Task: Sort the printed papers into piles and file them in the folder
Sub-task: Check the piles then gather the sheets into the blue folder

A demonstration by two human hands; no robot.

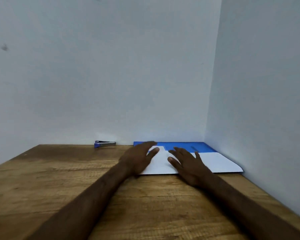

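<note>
Wooden table (59, 179) fills lower frame, set in a corner of pale walls (111, 66). Stapler (105, 144) at back wall, centre. Blue folder (184, 146) with white papers (215, 162) centre-right. Left hand (137, 158) and right hand (187, 163) over papers, fingers spread, gripping nothing.

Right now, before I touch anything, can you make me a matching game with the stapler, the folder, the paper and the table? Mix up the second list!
Things:
1. stapler
2. folder
3. paper
4. table

Descriptions:
A. white, lying on top of the folder
B. bright blue, in the corner where the walls meet
C. brown wood, under everything
D. small and silvery, by the back wall, left of the folder

Pairs: 1-D, 2-B, 3-A, 4-C
</note>
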